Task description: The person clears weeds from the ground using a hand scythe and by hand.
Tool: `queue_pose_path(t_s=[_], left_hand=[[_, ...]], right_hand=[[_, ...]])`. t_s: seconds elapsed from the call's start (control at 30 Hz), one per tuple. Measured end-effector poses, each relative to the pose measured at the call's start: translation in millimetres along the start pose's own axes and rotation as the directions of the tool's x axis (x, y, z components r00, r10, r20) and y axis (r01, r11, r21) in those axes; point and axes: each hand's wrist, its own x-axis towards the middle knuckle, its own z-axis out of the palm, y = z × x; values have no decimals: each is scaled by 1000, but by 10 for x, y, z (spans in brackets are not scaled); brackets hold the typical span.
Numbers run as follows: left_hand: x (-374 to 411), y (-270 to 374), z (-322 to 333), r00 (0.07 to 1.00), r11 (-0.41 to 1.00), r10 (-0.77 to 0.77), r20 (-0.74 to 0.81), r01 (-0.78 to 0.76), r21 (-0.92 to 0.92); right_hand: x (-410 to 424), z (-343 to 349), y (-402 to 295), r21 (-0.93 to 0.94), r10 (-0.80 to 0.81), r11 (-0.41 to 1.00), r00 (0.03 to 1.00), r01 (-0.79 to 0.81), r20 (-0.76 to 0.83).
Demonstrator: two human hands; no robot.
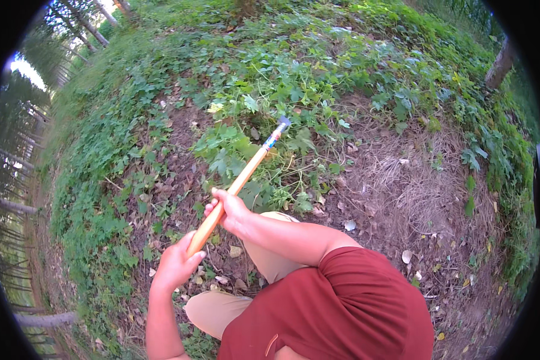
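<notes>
A long wooden tool handle (245, 174) slants up and to the right across my view. My left hand (176, 261) grips its near end. Farther up the shaft, my right hand (227, 210) wraps around the wood, fingers curled at its left side. Blue, white and red marking (271, 140) covers the far part of the handle. Beyond it a small grey metal head (284, 121) shows, partly among the leaves, so its exact shape is unclear. Green leafy vines (227, 148) and loose stems (297, 173) surround the head and lie under the shaft.
Low leafy ground cover (99, 180) spreads to the left and far side. Dry grass and bare soil (400, 180) lie to the right, with scattered fallen leaves. Tree trunks (47, 320) stand along the left rim, and another trunk (500, 65) at the upper right.
</notes>
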Motion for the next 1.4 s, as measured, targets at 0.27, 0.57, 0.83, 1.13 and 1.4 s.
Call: queue_pose_path(t_s=[0.27, 0.57, 0.83, 1.13, 1.4], left_hand=[[-1694, -443, 222, 976, 977, -193, -102, 201, 77], [-1784, -455, 431, 940, 949, -306, -151, 290, -123], [-945, -389, 400, 965, 951, -225, -137, 187, -248], [115, 130, 492, 943, 884, 140, -302, -256, -391], [-579, -1090, 662, 735, 751, -530, -422, 176, -637]], right_hand=[[-1005, -258, 1265, -101, 577, 814, 817, -572, 17], [-826, -473, 1346, -161, 702, 707, 712, -688, 40], [-635, -204, 606, -269, 434, 875, 898, -402, 72], [-388, -100, -961, -34, -208, 977, 977, 209, 39], [-390, -466, -2622, 146, -526, 835, 848, 530, -73]])
